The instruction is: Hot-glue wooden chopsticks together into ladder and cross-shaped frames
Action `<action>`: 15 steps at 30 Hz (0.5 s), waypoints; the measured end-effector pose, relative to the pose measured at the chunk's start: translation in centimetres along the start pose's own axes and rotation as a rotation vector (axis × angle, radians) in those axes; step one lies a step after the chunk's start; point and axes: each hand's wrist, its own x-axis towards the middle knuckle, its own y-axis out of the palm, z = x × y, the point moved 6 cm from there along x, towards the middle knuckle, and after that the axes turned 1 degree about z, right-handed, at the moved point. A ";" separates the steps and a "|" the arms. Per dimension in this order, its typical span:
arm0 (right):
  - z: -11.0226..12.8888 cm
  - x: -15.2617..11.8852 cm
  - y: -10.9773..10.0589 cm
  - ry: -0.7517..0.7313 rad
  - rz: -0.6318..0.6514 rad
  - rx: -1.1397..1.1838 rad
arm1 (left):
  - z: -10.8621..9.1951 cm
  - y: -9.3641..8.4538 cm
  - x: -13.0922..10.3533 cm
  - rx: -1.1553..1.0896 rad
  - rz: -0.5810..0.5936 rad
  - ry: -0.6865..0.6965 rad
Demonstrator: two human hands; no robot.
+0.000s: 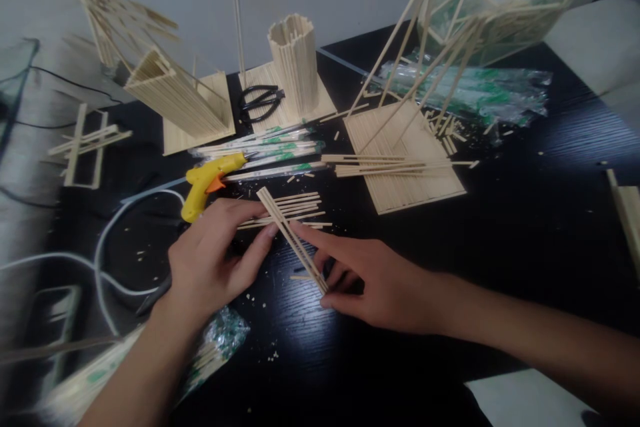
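Over the middle of the black tabletop (400,360), both hands are holding a narrow stick frame (300,250) on a slant. Left hand (207,257) is pinching near the upper end, thumb and index narrow; right hand (375,273) is steadying the lower end, index along the side, thumb at the tip, other fingers curling. Loose sticks (305,208) are lying in a row just behind the frame, partly hidden by it.

Yellow glue gun (197,190) is sitting just beyond the left hand, crowding that side; white cable (99,260) is looping left of the wrist. Plastic packet (215,350) is lying by the left forearm, partly covered. Wrapped sticks (280,152) are blocking the way back, with black-handled tool (260,103), round stick tower (295,67) and leaning stick column (177,97) standing or lying behind. Stick base panel (415,187) is occupying the back right, slanted legs rising, more sticks resting across it; cut bits (450,133) are scattering beside it.

Table's far right edge is running diagonally past the green-printed wrappers (470,90). Widest dark stretch is opening between panel and right forearm; another is continuing below the hands, toward white sheet (530,400).
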 end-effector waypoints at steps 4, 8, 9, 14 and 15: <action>0.3 0.0 0.0 -0.031 0.016 -0.036 | -0.4 0.1 0.0 -0.058 0.005 0.046; 0.4 0.0 -0.1 -0.058 0.021 -0.087 | -0.7 -0.1 0.1 -0.073 -0.008 0.061; 0.4 0.0 -0.1 -0.060 0.023 -0.102 | -0.8 -0.1 0.1 -0.078 -0.009 0.062; 0.5 0.0 -0.1 -0.066 0.022 -0.156 | -1.1 -0.2 0.3 -0.082 -0.004 0.065; 0.6 0.0 -0.1 -0.070 0.022 -0.158 | -1.1 -0.2 0.3 -0.076 -0.004 0.063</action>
